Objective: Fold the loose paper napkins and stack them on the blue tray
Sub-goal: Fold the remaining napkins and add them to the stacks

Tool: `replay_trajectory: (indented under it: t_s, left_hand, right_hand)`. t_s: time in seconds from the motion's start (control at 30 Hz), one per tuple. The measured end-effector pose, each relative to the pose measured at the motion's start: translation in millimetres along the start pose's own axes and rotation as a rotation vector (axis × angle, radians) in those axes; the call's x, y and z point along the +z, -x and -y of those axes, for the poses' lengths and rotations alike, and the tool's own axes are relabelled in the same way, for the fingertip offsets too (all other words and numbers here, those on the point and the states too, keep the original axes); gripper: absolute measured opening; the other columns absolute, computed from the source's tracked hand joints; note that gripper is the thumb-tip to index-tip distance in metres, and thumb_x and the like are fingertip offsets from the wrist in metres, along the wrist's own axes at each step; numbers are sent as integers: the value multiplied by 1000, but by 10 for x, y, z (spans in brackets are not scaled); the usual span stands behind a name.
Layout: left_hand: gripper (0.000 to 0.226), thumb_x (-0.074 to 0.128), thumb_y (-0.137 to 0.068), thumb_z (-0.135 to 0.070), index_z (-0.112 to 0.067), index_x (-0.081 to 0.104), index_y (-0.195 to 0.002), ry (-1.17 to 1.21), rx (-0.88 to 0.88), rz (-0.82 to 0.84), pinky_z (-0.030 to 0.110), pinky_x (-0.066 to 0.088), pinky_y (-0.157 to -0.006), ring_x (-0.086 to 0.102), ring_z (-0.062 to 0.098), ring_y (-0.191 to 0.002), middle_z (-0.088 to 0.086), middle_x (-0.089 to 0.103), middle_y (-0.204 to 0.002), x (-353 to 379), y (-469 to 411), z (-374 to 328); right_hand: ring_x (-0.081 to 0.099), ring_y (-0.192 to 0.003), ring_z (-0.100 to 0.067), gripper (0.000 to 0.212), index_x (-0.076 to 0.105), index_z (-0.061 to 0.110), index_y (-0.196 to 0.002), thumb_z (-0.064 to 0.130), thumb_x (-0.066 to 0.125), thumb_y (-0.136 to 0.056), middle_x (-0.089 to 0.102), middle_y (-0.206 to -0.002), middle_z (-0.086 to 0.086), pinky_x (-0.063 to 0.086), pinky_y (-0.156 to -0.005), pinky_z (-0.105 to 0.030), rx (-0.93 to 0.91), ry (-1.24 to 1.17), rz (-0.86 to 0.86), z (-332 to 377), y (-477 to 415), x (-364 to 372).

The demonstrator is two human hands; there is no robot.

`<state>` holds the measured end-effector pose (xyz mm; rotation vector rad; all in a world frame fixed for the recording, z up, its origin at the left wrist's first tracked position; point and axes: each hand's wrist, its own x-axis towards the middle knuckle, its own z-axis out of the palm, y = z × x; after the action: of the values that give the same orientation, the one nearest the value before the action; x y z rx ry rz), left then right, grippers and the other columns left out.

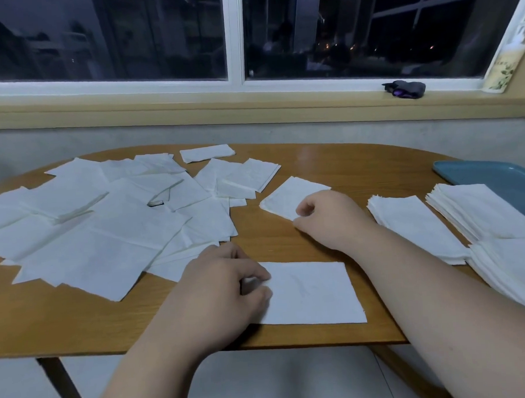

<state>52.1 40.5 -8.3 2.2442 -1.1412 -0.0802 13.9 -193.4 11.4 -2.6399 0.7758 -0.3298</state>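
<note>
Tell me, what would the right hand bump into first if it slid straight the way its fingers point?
The right hand points left, so first comes the small folded napkin that its fingers pinch. Beyond that, it would probably meet the loose napkin pile.

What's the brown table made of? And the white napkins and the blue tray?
The oval brown table looks like wood or wood-look laminate: grain lines, glossy sheen. The white rectangular napkin that the left hand pinches looks like thin matte paper: creases, faint embossing. The right hand pinches a smaller folded napkin, seemingly the same paper. The flat blue tray is probably smooth plastic, with a rounded rim.
</note>
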Motion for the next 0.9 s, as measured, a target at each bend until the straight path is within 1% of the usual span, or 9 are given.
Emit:
replay_trajectory:
  t_s: [0.1, 0.2, 0.3, 0.47, 0.53, 0.67, 0.73, 0.8, 0.9]
  left_hand:
    - [15, 62, -88, -47, -46, 69, -101, 4, -9, -17, 12, 35, -81, 44, -4, -104, -23, 51, -96, 13, -9, 12]
    - [17, 59, -90, -48, -45, 70, -103, 7, -5, -29, 12, 35, -78, 43, -5, -104, -24, 50, -97, 28, -16, 17]
    - [17, 58, -91, -47, -44, 71, -101, 26, -10, -38, 11, 34, -76, 43, -5, -103, -24, 48, -97, 21, -21, 10]
    - [17, 56, -93, -46, -44, 70, -102, 27, -8, -39, 11, 34, -73, 44, -5, -101, -24, 48, -98, 6, -24, -15]
    - [18, 55, -93, -46, -44, 70, -103, 19, -2, -38, 11, 34, -73, 44, -5, -101, -23, 48, -99, 6, -25, -17]
    - [18, 58, -91, -46, -43, 71, -103, 3, 16, -21, 12, 37, -78, 44, -5, -102, -24, 53, -98, -6, -21, -17]
    - [16, 61, -89, -44, -42, 71, -103, 2, 21, -11, 13, 39, -79, 46, -6, -101, -25, 55, -98, -7, -22, -19]
    - [16, 64, -88, -41, -43, 71, -102, 12, 13, -6, 11, 38, -79, 47, -6, -100, -26, 55, -98, -3, -30, -23]
    - [17, 66, -86, -39, -43, 71, -102, 27, 3, -1, 10, 37, -80, 47, -6, -101, -27, 55, -98, 10, -42, -9]
  right_hand:
    - [60, -90, -7, 12, 74, 30, -94, 28, 63, -90, 69, -98, 16, 45, -66, -22, 21, -10, -62, -71, -30, 100]
    - [61, -80, -10, 22, 71, 29, -78, 20, 56, -93, 67, -84, 13, 45, -59, -24, -7, 42, -86, -86, -33, 119]
    - [60, -80, -10, 23, 71, 26, -85, 18, 52, -95, 67, -89, 11, 51, -63, -26, -19, 102, -111, -87, -40, 125]
    - [57, -82, -11, 22, 63, 24, -85, 14, 47, -97, 62, -91, 7, 49, -63, -27, -17, 85, -160, -115, -25, 142]
    - [57, -83, -10, 21, 63, 24, -86, 15, 48, -97, 62, -91, 8, 48, -63, -26, -24, 78, -157, -118, -5, 136]
    - [57, -88, -8, 14, 69, 24, -85, 22, 58, -94, 63, -92, 13, 46, -68, -24, -27, 50, -147, -105, 40, 110]
    - [59, -85, -9, 18, 70, 23, -83, 19, 56, -94, 65, -91, 11, 49, -69, -25, -29, 79, -153, -110, 37, 110]
    - [59, -83, -11, 23, 69, 22, -80, 16, 53, -94, 66, -90, 7, 54, -71, -29, -33, 111, -168, -122, 24, 119]
    - [57, -85, -12, 22, 67, 21, -83, 17, 51, -97, 62, -92, 6, 50, -69, -26, -48, 148, -182, -137, 4, 148]
